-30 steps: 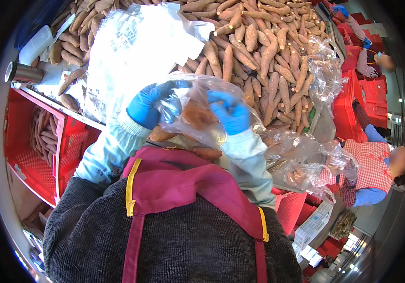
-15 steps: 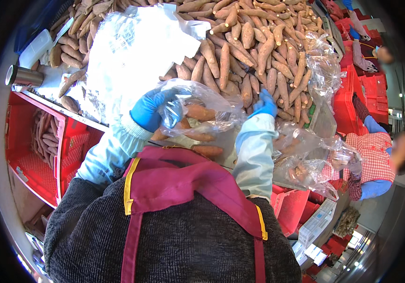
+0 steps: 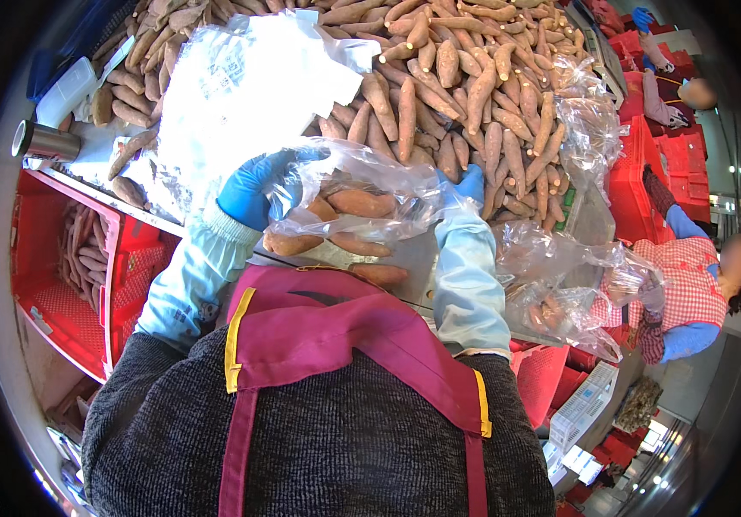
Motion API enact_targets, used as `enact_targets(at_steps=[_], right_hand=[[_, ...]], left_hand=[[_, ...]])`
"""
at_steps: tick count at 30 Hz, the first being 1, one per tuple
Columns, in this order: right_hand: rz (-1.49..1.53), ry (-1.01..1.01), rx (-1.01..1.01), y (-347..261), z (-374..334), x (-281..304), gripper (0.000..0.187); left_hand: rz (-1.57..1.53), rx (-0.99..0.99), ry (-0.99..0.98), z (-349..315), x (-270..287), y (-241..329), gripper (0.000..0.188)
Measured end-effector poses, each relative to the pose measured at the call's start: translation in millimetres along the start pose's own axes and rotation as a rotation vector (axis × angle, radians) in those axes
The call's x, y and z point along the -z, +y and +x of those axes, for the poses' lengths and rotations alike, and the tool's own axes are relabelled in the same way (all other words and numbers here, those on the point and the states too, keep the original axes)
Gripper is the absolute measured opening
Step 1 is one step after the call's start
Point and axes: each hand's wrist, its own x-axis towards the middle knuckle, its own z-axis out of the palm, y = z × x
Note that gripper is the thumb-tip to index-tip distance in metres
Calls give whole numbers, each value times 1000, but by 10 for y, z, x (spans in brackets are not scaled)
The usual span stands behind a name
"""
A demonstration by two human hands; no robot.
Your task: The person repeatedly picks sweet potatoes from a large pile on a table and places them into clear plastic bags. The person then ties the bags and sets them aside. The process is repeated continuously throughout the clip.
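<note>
Both of my hands wear blue gloves with pale blue sleeves. My left hand is closed on the left edge of a clear plastic bag, its fingertips partly covered by the film. At the bag's right edge, my right hand grips the film, most of its fingers hidden by the hand's back. Several sweet potatoes show through or just below the bag; which of them lie inside I cannot tell. One sweet potato rests on the table close to my maroon apron.
A large heap of sweet potatoes covers the far table. White plastic sheets lie at the left, beside a metal cup. Red crates stand lower left. Another filled clear bag and a co-worker are at the right.
My right hand has come back from the heap toward me and left, to the bag's edge. My left hand has shifted slightly left, and the bag is stretched between both hands.
</note>
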Motion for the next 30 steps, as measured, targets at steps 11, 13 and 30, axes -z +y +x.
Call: enact_targets(at_steps=[11,13,30], right_hand=[[-51,-185,-88,88,-116,-17,49],[-166,-156,-93,52,-158,-89,48],[635,-313,22,-994,-414,768,22]], left_hand=[[-43,-6,-191,-6,20,-76,45],[-51,29,-137,0,-3,-100,44],[-32,-58,-27,50,-84,-95,41]])
